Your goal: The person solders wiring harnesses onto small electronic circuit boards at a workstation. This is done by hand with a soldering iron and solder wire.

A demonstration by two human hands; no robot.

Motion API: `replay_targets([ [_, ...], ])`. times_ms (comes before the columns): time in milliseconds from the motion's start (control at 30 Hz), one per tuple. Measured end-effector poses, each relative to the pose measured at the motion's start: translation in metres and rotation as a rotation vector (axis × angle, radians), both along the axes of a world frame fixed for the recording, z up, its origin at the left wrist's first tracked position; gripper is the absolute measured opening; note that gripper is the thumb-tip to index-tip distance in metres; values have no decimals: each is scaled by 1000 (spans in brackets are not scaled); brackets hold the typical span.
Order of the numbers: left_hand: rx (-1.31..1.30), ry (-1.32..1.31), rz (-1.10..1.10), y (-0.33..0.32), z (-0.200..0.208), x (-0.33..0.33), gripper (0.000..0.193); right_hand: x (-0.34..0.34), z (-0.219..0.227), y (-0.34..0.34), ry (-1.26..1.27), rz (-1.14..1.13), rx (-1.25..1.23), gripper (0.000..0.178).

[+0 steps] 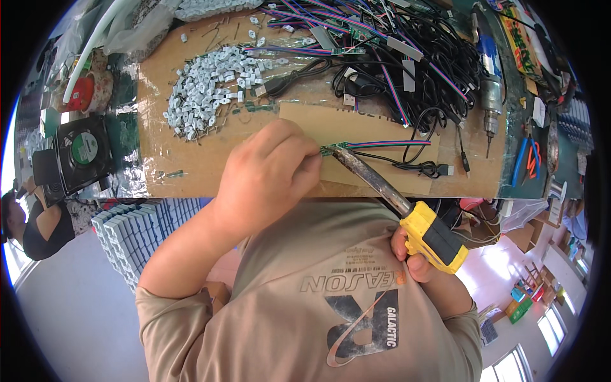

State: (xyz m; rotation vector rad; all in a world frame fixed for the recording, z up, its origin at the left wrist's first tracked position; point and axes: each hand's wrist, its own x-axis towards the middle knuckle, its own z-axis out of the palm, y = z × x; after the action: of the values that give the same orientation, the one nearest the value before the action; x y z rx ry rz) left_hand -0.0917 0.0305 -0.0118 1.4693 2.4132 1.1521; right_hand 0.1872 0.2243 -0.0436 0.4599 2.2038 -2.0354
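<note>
While the left hand (270, 172) pinches the left end of a small green circuit board (335, 147) over a cardboard sheet (382, 129), the right hand (420, 267) has its fingers curled around the yellow handle of a soldering iron (400, 207), whose tip is at the board. A clear bag (213, 7) at the bench's far edge contains small white parts; a loose pile of white parts (203, 95) lies nearer. Tangled black cables (445, 54) occupy the area beyond the board, beside a drill (491, 92).
</note>
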Motion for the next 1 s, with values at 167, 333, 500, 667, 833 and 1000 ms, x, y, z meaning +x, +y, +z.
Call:
replay_targets([
  [167,18,22,-26,2,-1,-4,18,1,-5,-6,90,-90,28,37],
  [333,28,36,-39,4,-1,-4,18,-13,3,-13,153,-246,-201,33],
  [500,-39,32,21,8,3,4,15,-59,10,-14,401,-104,-299,68],
  [667,-76,26,75,6,4,12,14,-104,29,-13,241,-122,-297,64],
  [833,-50,13,31,3,5,6,14,-120,25,-14,263,-133,-278,68],
  [1000,-38,-21,-6,2,5,0,15,-126,24,-18,162,-205,-322,73],
])
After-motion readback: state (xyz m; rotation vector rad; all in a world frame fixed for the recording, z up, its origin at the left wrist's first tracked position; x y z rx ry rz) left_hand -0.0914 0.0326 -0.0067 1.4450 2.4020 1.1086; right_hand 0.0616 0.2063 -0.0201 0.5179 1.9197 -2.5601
